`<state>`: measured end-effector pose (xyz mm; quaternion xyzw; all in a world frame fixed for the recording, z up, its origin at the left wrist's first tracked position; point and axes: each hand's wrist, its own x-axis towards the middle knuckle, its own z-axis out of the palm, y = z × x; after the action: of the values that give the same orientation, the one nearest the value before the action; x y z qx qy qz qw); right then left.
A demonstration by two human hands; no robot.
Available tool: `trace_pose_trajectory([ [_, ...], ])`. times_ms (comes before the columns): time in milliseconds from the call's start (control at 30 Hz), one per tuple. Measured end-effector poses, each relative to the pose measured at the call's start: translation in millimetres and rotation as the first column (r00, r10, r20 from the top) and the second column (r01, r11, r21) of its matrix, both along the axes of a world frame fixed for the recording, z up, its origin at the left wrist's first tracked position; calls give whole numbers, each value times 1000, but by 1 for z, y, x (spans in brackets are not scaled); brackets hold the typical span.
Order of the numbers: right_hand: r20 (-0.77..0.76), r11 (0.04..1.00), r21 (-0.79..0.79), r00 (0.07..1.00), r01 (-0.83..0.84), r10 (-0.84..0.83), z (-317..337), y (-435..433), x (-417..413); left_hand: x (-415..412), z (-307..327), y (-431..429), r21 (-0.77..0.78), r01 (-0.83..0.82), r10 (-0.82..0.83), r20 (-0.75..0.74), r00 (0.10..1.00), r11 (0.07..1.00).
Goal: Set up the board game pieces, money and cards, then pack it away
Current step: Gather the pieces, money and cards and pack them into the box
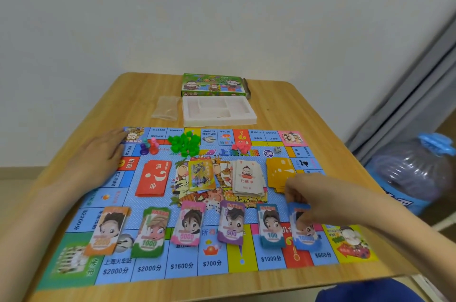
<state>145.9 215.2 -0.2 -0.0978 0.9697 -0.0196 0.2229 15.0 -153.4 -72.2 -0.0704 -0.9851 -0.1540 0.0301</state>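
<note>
A paper game board (212,262) lies flat on the wooden table (283,109). Along its near side lie several stacks of play money, from the orange stack (108,230) on the left to the blue stack (306,235) on the right. My right hand (318,198) touches the top of the blue stack with its fingertips. My left hand (98,151) rests flat on the board's far left corner. Red cards (154,178), a colourful card stack (201,175), a white deed stack (248,178) and yellow cards (280,169) lie mid-board. Green houses (185,145), red hotels (240,146), pawns (149,146) and a die (278,150) sit behind them.
The white plastic tray (246,120) and the green game box (213,85) stand at the table's far edge, with a clear plastic bag (166,108) to their left. A large blue water bottle (414,173) stands on the floor at the right. A wall lies just behind the table.
</note>
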Motion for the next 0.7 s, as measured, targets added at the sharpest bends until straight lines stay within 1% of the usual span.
trace_pose_trajectory([
  [167, -21, 999, -16, 999, 50, -50, -2, -1, 3, -1, -1, -1, 1, 13, -13, -9, 1000, 1000],
  [333, -10, 995, -50, 996, 83, -84, -1, -2, 4, 0, 0, 0, 0, 13, -13, -7, 1000, 1000],
  [433, -12, 996, -28, 996, 83, -83, -1, -4, 5, 1, 0, 0, -7, 14, -14, -2, 1000, 1000],
  [567, -79, 998, 55, 996, 38, -33, -4, -7, 5, 1, -1, -1, 27, 19, -18, -18, 1000, 999],
  [700, -85, 998, 34, 995, 59, -56, 0, -5, 7, 2, 0, 0, 10, 17, -17, -15, 1000, 1000],
])
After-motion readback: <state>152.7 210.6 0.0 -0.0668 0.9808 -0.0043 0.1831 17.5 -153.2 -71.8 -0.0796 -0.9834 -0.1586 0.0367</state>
